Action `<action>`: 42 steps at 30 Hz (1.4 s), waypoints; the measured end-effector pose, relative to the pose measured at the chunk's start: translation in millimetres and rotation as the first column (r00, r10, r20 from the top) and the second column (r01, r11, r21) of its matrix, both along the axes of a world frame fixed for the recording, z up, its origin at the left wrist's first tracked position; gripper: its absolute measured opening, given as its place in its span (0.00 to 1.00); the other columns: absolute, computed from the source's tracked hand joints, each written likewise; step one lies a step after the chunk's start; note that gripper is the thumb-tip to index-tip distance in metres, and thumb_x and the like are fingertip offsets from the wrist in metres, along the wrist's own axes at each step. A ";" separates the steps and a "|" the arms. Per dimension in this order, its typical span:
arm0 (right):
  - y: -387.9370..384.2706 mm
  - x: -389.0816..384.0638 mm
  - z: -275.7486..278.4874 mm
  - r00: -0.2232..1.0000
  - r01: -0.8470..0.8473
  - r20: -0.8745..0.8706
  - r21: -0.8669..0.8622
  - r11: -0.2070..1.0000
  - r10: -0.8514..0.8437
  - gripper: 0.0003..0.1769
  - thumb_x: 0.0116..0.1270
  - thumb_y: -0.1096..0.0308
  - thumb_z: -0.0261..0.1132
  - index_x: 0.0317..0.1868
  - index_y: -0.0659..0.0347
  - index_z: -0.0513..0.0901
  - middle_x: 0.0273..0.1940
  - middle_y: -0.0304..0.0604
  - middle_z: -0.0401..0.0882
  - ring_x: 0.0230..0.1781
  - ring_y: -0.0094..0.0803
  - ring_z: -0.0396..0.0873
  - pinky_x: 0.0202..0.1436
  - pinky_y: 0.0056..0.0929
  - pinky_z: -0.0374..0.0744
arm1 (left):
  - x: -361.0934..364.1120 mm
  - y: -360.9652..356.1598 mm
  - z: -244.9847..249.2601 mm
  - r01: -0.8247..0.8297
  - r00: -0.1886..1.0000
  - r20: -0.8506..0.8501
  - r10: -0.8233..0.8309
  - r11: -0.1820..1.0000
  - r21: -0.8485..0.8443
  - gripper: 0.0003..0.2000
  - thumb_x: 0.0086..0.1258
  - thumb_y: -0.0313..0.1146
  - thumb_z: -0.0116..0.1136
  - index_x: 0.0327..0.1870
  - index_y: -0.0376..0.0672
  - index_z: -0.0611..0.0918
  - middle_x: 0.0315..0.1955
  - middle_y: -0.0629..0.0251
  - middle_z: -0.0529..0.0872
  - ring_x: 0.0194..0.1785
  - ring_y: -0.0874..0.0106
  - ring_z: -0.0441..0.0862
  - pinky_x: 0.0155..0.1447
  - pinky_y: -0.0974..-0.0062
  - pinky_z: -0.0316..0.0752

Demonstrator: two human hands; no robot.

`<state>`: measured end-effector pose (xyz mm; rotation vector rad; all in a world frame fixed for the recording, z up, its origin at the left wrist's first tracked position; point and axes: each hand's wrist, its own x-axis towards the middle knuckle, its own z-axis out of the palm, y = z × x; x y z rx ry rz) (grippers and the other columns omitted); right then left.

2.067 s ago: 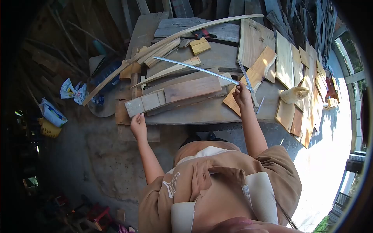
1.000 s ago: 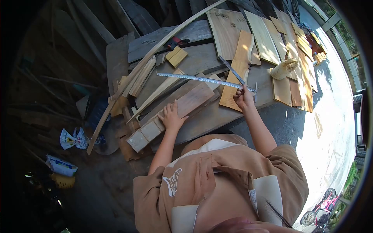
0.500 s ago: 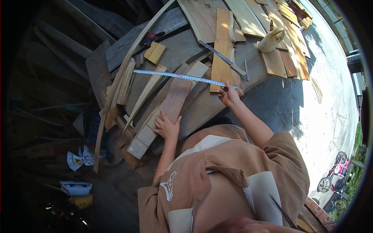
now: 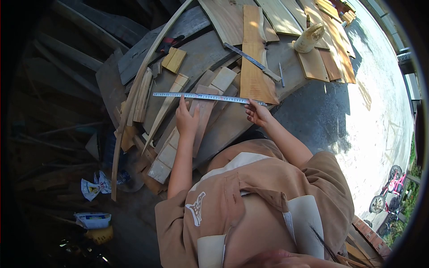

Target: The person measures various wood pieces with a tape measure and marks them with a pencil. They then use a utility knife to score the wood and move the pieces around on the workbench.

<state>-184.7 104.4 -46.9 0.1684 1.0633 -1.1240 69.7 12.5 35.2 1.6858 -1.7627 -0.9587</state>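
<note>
A strip of measuring tape (image 4: 212,97) with printed marks stretches crosswise over several wooden pieces. My right hand (image 4: 258,112) pinches its right end near the lower end of an orange-brown board (image 4: 258,85). Beneath the middle of the tape lies a reddish-brown plank (image 4: 203,118), on top of a pale jointed strip (image 4: 222,80). My left hand (image 4: 187,120) reaches up to the tape, index fingertip at its lower edge and thumb held apart. Left of that hand is a narrow tapered wood piece (image 4: 167,105).
A try square (image 4: 246,56) and a thin pen-like stick (image 4: 281,73) lie farther up the work surface. A cream-coloured container (image 4: 308,39) stands near stacked boards (image 4: 328,33). A long curved strip (image 4: 136,96) runs down the left side. Red-handled pliers (image 4: 170,41) lie behind a wood block (image 4: 174,60).
My left hand has left the reddish-brown plank and moved up to the tape. The tape has come lower and nearer to me, with my right hand still at its end.
</note>
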 end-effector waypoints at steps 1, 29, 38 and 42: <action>2.0 -3.0 -0.7 0.998 -0.038 -0.040 -0.004 0.999 0.038 0.12 0.62 0.54 0.59 0.36 0.52 0.74 0.29 0.30 0.77 0.26 0.20 0.73 0.25 0.21 0.70 | -9.5 -5.9 -0.5 0.141 0.983 0.141 -0.120 0.979 -0.149 0.34 0.55 0.42 0.60 0.63 0.42 0.61 0.51 0.52 0.73 0.57 0.57 0.68 0.58 0.65 0.63; -88.8 31.3 26.3 -0.098 -0.780 -0.908 0.324 0.535 0.407 0.19 0.59 0.53 0.58 0.36 0.62 0.81 0.30 0.49 0.80 0.34 0.42 0.79 0.39 0.37 0.75 | -33.2 -21.5 -57.3 0.607 0.724 0.552 -0.413 0.762 -0.227 0.24 0.62 0.48 0.49 0.59 0.54 0.70 0.62 0.55 0.62 0.67 0.57 0.55 0.65 0.54 0.50; -93.3 30.8 20.4 0.088 -0.810 -0.867 0.224 0.542 0.490 0.20 0.61 0.54 0.57 0.32 0.66 0.81 0.20 0.48 0.77 0.21 0.38 0.77 0.30 0.34 0.74 | -29.4 -22.0 -64.7 0.471 0.862 0.371 -0.346 0.818 -0.331 0.29 0.63 0.49 0.48 0.62 0.42 0.62 0.63 0.51 0.59 0.67 0.53 0.54 0.64 0.51 0.51; -90.7 36.3 22.6 0.106 -0.764 -0.908 0.186 0.618 0.405 0.20 0.60 0.53 0.57 0.31 0.66 0.81 0.19 0.47 0.77 0.20 0.38 0.77 0.29 0.33 0.73 | -27.2 -19.5 -63.8 0.334 0.908 0.387 -0.159 0.833 -0.442 0.31 0.64 0.51 0.45 0.64 0.42 0.58 0.63 0.49 0.56 0.66 0.48 0.53 0.62 0.45 0.50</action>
